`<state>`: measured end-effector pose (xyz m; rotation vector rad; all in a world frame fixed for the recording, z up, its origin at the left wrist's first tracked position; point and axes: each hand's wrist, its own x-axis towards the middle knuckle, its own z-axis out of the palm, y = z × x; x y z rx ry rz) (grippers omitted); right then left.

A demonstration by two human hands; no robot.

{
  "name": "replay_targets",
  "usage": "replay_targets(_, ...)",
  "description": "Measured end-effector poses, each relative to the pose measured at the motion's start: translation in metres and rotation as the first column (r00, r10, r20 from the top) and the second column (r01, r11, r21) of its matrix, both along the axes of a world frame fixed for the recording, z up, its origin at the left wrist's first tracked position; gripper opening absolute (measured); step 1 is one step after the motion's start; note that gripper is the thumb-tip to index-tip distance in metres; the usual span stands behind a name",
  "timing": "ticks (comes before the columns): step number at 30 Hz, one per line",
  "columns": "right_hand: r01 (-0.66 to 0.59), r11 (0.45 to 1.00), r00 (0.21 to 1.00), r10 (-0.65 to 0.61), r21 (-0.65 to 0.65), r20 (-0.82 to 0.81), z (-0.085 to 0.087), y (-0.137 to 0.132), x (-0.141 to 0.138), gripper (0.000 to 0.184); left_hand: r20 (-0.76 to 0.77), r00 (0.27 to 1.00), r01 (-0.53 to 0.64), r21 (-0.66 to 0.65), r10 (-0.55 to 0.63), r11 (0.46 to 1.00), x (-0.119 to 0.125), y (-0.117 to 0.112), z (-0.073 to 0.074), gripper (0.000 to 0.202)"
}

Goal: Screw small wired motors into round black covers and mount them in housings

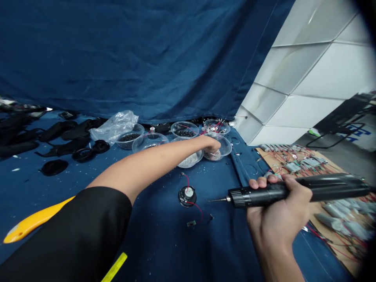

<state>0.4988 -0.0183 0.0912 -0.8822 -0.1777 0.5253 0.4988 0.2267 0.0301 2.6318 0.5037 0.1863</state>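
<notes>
Your right hand (277, 207) grips a black electric screwdriver (326, 187) near a round black speaker (187, 196). Your left hand (212, 143) dips into a clear plastic bowl (225, 149) behind the speaker; I can't tell if it holds anything.

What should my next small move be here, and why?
Probably bring whatever your left hand takes from the clear bowl over to the round speaker with red wires, because your right hand is holding the electric screwdriver ready, its bit pointing towards that speaker on the blue cloth.
</notes>
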Motion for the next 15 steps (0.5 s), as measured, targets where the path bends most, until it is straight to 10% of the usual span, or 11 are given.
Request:
replay_targets(6,0.000,1.000,1.000,0.000,0.009,0.019,-0.002,0.001,0.001,0.002,-0.257,0.965,-0.062,-0.009,0.058,0.998,-0.009,0.002,0.008,0.011)
replay_targets(15,-0.009,1.000,0.997,0.010,0.016,-0.081,-0.012,0.009,0.007,0.005,0.244,0.951,-0.190,-0.030,0.191,0.981,-0.061,-0.037,0.035,0.012)
